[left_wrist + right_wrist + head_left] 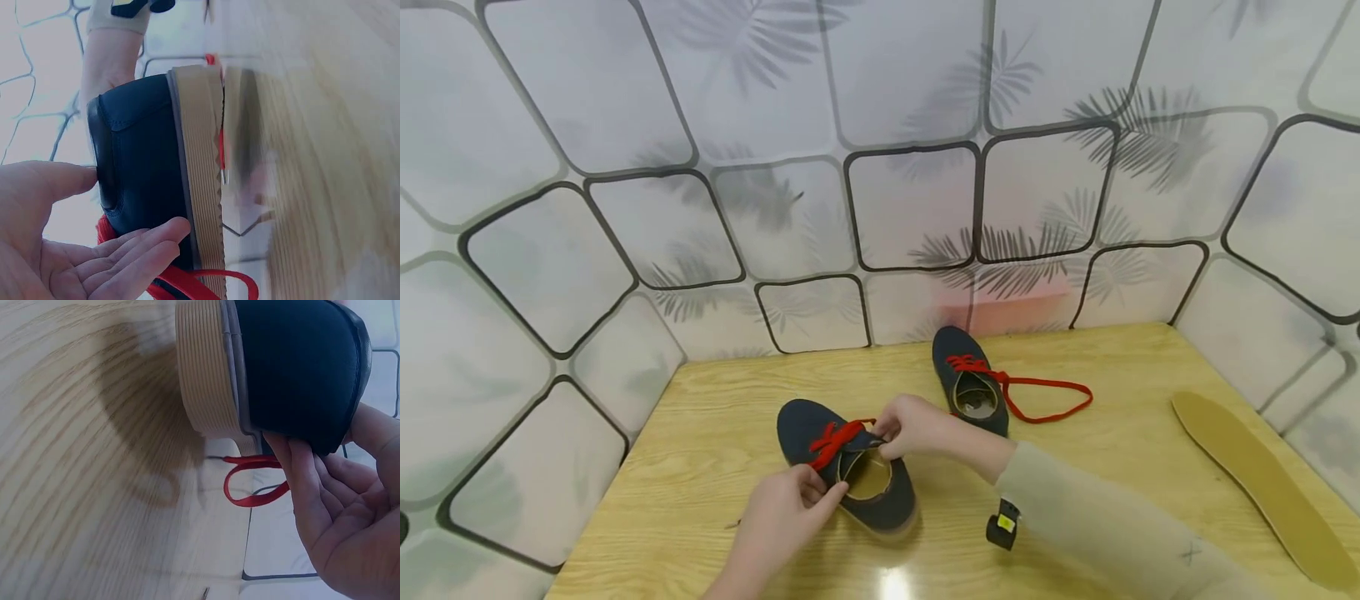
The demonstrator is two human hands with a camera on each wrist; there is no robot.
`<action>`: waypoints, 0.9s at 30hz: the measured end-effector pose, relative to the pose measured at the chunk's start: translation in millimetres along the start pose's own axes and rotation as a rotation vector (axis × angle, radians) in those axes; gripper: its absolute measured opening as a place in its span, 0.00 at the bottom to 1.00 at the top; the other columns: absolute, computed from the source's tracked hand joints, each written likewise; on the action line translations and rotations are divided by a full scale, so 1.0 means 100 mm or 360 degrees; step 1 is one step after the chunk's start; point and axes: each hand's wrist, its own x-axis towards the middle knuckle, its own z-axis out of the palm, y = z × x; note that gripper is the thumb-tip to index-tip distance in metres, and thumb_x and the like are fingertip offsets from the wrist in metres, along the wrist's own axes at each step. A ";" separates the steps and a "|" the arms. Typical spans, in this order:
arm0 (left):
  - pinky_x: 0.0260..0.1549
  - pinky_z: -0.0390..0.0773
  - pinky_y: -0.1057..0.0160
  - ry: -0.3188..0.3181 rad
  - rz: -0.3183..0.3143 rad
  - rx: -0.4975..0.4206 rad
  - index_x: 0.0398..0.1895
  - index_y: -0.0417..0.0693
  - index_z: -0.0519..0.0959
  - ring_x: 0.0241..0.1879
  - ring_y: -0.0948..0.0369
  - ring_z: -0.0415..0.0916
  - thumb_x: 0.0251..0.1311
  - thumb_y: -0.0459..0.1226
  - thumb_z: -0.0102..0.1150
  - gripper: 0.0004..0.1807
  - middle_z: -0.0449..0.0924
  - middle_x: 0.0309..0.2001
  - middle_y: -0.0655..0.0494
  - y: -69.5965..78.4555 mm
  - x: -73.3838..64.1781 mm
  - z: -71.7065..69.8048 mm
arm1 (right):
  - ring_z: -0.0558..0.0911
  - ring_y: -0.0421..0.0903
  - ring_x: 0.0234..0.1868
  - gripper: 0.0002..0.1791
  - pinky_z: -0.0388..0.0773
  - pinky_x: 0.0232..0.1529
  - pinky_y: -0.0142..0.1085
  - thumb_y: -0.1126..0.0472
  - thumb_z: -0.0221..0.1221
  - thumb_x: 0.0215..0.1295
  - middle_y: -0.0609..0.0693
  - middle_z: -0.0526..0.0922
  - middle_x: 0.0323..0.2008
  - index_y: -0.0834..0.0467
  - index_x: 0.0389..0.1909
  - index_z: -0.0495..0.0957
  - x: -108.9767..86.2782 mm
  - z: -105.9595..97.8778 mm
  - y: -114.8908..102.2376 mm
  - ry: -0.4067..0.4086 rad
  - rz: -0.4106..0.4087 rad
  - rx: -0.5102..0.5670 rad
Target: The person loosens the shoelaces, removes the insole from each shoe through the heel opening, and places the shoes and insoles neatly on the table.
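A navy lace-up shoe [880,508] with red laces [835,442] and a ribbed tan sole [203,181] is between the two hands, its toe pointing away to the upper left. My left hand [782,508] pinches the near left edge of its opening, thumb at the rim and fingers along the outer side. On the opposite side, my right hand [913,429] grips the rim near the lace eyelets. A red lace loop [256,500] hangs beside the right fingers. The shoe's inside is partly visible in the head view.
Behind stands a matching navy shoe [951,350] with red laces, one long loop lying to its right. A tan insole [1262,479] lies along the right side of the wooden table [722,408]. Patterned panels [797,217] enclose the table's back and sides.
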 end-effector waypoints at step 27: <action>0.14 0.60 0.71 -0.0137 0.0400 0.0332 0.15 0.61 0.72 0.14 0.72 0.59 0.59 0.57 0.75 0.26 0.65 0.14 0.73 0.12 -0.05 0.29 | 0.86 0.34 0.36 0.16 0.84 0.41 0.26 0.72 0.65 0.59 0.51 0.93 0.41 0.66 0.48 0.90 -0.45 -0.25 0.38 -0.0359 -0.0153 0.0026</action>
